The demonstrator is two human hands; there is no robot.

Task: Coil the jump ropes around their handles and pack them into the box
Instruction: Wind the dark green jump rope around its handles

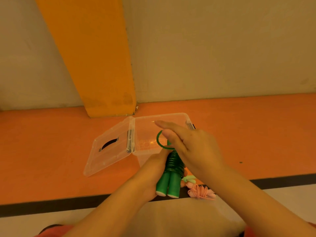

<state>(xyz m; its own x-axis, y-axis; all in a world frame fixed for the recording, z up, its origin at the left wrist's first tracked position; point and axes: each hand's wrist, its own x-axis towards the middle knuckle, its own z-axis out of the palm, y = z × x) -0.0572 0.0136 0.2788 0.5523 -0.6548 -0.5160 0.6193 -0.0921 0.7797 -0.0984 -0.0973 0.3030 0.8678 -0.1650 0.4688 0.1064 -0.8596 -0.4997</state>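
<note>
My left hand (154,170) grips a green jump rope (171,177) by its two handles, held side by side with white end caps toward me. Green cord is coiled tightly around the handles' upper part, and a loose loop of cord (160,140) sticks out past them over the box. My right hand (189,142) hovers above the coil with fingers straight; whether it holds the cord is hidden. The clear plastic box (171,117) stands open on the orange floor just beyond my hands.
The box's clear lid (109,147) lies flipped open to the left. A coiled pink jump rope (201,191) and a pale green one (189,178) lie on the floor under my right wrist. An orange pillar (102,65) and wall rise behind the box.
</note>
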